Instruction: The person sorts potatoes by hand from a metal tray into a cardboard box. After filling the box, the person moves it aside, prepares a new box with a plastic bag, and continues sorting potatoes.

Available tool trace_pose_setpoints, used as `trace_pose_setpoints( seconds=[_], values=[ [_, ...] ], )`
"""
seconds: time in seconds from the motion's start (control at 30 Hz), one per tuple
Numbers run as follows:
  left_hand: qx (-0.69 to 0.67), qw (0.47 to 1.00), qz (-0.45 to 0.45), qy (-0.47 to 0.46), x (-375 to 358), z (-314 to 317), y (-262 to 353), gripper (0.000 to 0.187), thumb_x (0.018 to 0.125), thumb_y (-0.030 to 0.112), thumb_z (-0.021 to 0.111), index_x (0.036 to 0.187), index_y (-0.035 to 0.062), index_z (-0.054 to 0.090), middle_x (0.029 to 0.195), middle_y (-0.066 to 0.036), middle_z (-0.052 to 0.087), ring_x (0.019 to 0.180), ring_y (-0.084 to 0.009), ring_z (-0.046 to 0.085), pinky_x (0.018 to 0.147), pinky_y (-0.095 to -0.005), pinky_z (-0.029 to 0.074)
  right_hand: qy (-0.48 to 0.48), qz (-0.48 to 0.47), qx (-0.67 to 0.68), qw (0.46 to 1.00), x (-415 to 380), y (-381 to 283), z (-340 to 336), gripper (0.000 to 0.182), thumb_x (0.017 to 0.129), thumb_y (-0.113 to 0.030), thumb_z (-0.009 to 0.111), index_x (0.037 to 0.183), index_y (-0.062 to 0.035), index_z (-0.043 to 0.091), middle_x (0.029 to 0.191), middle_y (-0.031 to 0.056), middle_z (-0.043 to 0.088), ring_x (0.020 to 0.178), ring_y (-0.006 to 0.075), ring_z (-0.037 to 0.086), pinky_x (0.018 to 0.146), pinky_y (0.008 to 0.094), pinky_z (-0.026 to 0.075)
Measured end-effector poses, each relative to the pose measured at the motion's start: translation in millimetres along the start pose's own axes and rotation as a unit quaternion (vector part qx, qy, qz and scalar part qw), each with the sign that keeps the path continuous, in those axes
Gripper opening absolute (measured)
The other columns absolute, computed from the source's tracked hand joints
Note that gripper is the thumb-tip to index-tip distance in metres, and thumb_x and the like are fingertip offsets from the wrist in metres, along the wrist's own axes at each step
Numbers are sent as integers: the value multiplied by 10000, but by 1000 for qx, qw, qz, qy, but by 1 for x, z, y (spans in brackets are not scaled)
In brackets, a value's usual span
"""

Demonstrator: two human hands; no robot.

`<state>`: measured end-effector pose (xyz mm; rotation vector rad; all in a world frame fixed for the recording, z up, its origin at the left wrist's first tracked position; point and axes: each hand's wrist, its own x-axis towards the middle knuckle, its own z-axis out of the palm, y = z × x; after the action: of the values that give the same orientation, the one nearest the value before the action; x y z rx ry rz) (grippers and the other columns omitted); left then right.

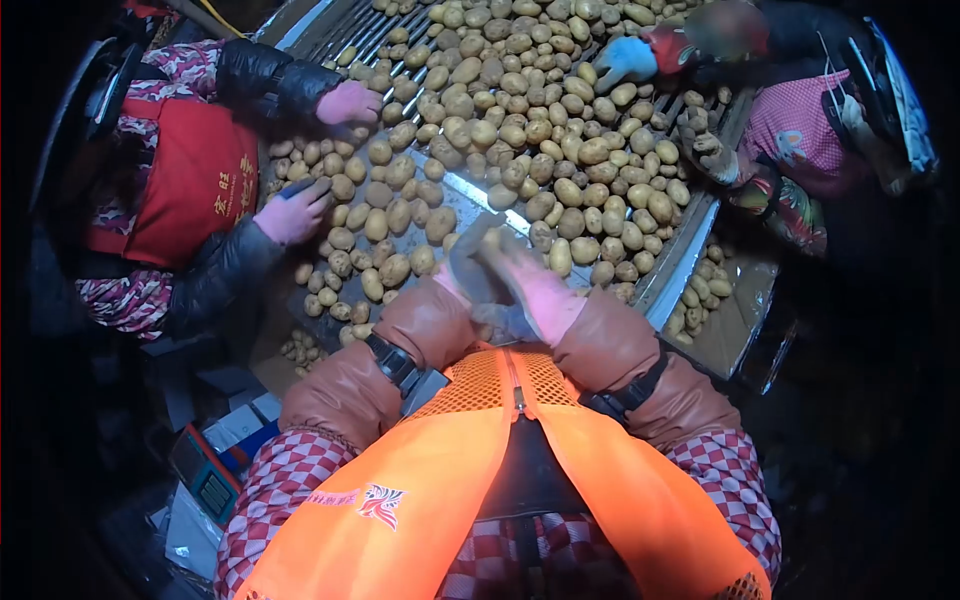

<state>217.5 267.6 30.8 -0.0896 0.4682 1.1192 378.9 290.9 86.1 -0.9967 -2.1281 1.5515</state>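
My left hand (468, 268), in a pink glove with a grey coated palm, is at the near edge of the sorting table, smeared by motion. My right hand (532, 285), in a similar pink glove, is right beside it and partly overlaps it. The fingers of both are blurred and cover each other, so whatever they hold, if anything, is hidden. Just beyond them lie loose potatoes (560, 257), some on a bare metal strip (480, 190) of the table. More potatoes (394, 270) are spread to the left of my hands.
A large heap of potatoes (520, 80) covers the slatted table (312, 42). On the left a co-worker's gloved hands (292, 212) touch potatoes. On the right are another person's gloved hand (712, 155) and a blue glove (625, 62). A carton (735, 315) with potatoes stands at lower right.
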Motion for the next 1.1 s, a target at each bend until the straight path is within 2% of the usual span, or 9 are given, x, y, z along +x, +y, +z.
trace_pose_setpoints(
  seconds=[0.03,0.13,0.17,0.27,0.53,0.67,0.87,1.0,1.1],
  values=[
    [1,998,48,50,-1,-3,0,379,995,157,510,1348,19,481,1201,-152,611,1016,-302,638,834,-392,556,-37,-86,-202,975,-4,-8,-6,471,966,-125,608,1419,-81,488,1336,226,557,1227,312,552,1018,401,468],
    [464,863,195,29,-43,-6,7,323,1023,286,505,1234,45,545,1137,-150,598,1063,-280,605,723,-313,556,140,77,241,957,-10,4,-19,207,926,-103,531,1096,-62,641,1043,175,610,1019,357,614,888,432,499],
    [334,935,121,8,-41,-29,19,321,1014,294,520,1239,64,538,1106,-122,595,993,-248,601,659,-278,523,235,119,240,934,-6,8,-35,236,909,-122,566,1125,-75,648,1066,179,612,1037,356,612,910,439,494],
    [91,996,-8,10,-51,-45,35,426,987,369,564,1333,125,519,1042,-62,595,876,-196,573,577,-236,463,268,151,-420,854,-17,86,-88,360,849,-73,706,1202,-65,636,1130,44,646,1046,201,611,905,356,495],
    [33,997,-55,38,-57,-24,34,424,986,420,547,1285,122,527,998,-19,531,777,-162,508,575,-252,461,386,192,73,899,-24,105,-89,391,861,15,628,1250,10,593,1208,134,637,1087,203,602,959,320,487],
    [143,987,-49,50,-46,-54,26,472,974,307,582,1380,87,486,1089,-62,541,838,-171,538,635,-261,481,107,258,-385,880,5,51,-95,459,860,-50,561,1318,-85,574,1160,207,645,1075,345,637,959,439,507],
    [138,987,-42,-68,-45,-9,24,566,985,113,573,1517,107,382,1425,-195,488,1192,-287,571,872,-348,536,115,248,-387,881,19,62,-85,438,852,-112,578,1287,-155,598,1154,207,647,1102,406,602,956,454,501],
    [619,765,123,-129,-48,-14,20,518,1018,242,524,1506,121,400,1484,-176,440,1285,-300,513,983,-439,500,173,132,-154,964,-8,40,-65,482,831,-126,674,1306,-112,593,1194,199,641,1096,375,612,972,421,495],
    [674,691,220,-141,-35,-6,11,511,1003,322,504,1456,91,449,1408,-159,487,1196,-303,562,936,-460,513,176,38,9,984,7,12,-27,494,856,-127,693,1334,-81,575,1196,165,637,1113,330,611,987,385,481]
  ],
)
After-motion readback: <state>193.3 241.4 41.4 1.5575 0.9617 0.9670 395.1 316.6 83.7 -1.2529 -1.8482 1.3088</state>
